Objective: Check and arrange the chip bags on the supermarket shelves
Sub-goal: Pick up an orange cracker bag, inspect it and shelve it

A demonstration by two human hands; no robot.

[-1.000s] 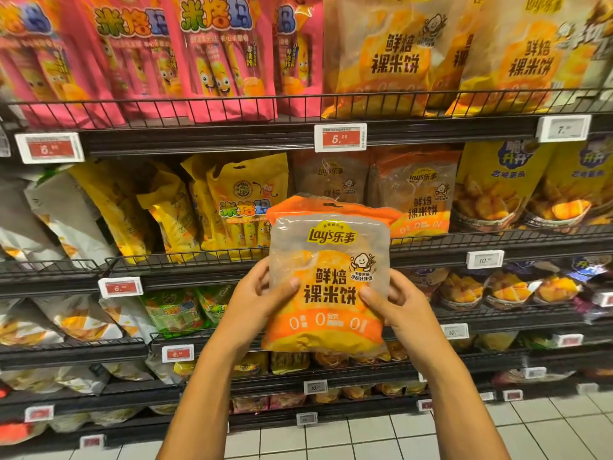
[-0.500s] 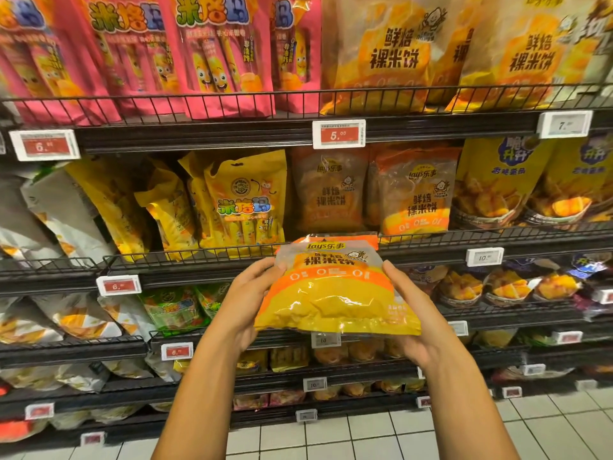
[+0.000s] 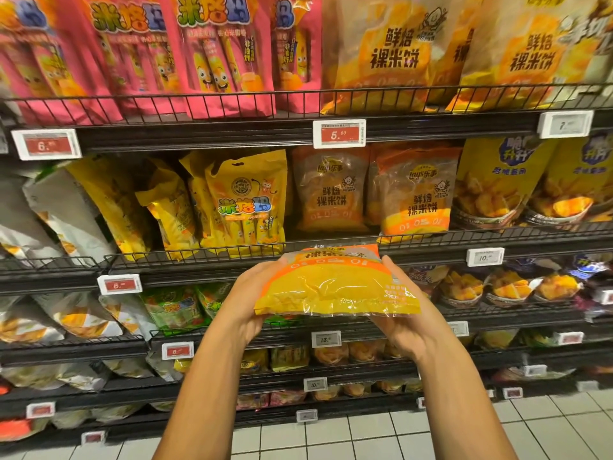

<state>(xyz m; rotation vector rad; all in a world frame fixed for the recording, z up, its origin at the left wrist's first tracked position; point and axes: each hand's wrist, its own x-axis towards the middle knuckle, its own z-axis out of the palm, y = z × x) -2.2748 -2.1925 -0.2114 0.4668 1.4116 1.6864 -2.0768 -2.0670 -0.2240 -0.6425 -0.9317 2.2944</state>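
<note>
I hold an orange and yellow Lay's rice cracker bag (image 3: 335,287) in front of the shelves, tipped back so its bottom edge faces me and its top points at the shelf. My left hand (image 3: 247,300) grips its left side and my right hand (image 3: 403,323) supports its right side from below. Two matching Lay's bags (image 3: 331,190) (image 3: 414,194) stand upright on the second shelf just above, behind the wire rail (image 3: 331,245).
Pink snack bags (image 3: 185,54) and large orange bags (image 3: 391,51) fill the top shelf. Yellow bags (image 3: 245,204) lean on the second shelf at the left. Price tags (image 3: 339,134) line the shelf edges. Lower shelves hold more bags above a white tiled floor (image 3: 398,436).
The bag has tipped from upright and facing me to nearly flat, top pointing at the shelf, and has dropped lower. My right hand has slid under its right side.
</note>
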